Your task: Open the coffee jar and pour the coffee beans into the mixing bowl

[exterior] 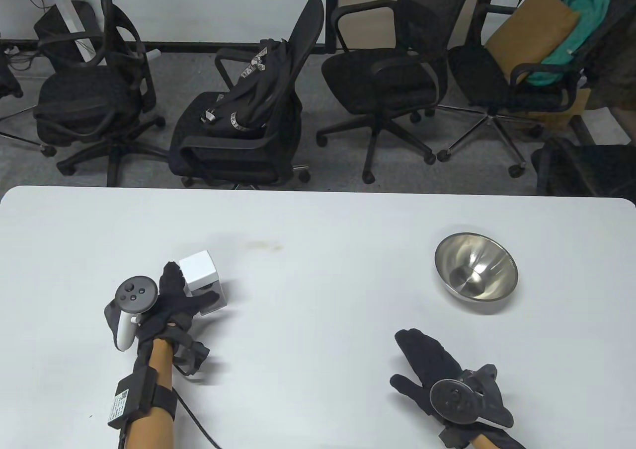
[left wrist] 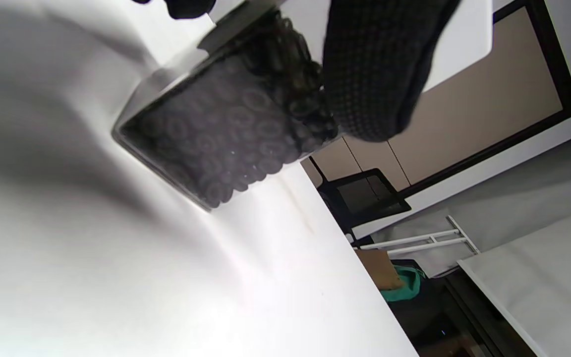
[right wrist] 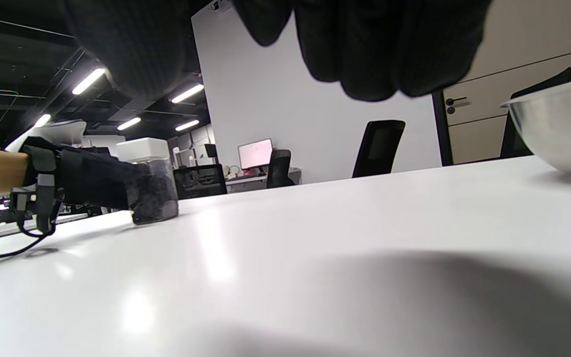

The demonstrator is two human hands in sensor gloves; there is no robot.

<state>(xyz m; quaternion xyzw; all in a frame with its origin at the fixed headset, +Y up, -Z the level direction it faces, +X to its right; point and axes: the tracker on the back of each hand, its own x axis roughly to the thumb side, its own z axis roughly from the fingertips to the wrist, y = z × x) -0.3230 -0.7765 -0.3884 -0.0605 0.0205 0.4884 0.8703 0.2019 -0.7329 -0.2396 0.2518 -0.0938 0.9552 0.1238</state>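
The coffee jar (exterior: 204,284) is a square clear jar with a white lid (exterior: 199,268), standing at the table's left. Dark beans show through its wall in the left wrist view (left wrist: 231,144) and it also shows in the right wrist view (right wrist: 154,191). My left hand (exterior: 176,297) grips the jar's side, thumb in front and fingers behind. The steel mixing bowl (exterior: 476,273) stands at the right and looks empty; its rim shows in the right wrist view (right wrist: 558,129). My right hand (exterior: 426,364) rests flat and holds nothing, in front of the bowl.
The white table (exterior: 318,230) reaches across the view. Several black office chairs (exterior: 248,121) stand beyond its far edge. A cable (exterior: 196,421) trails from my left wrist toward the near edge.
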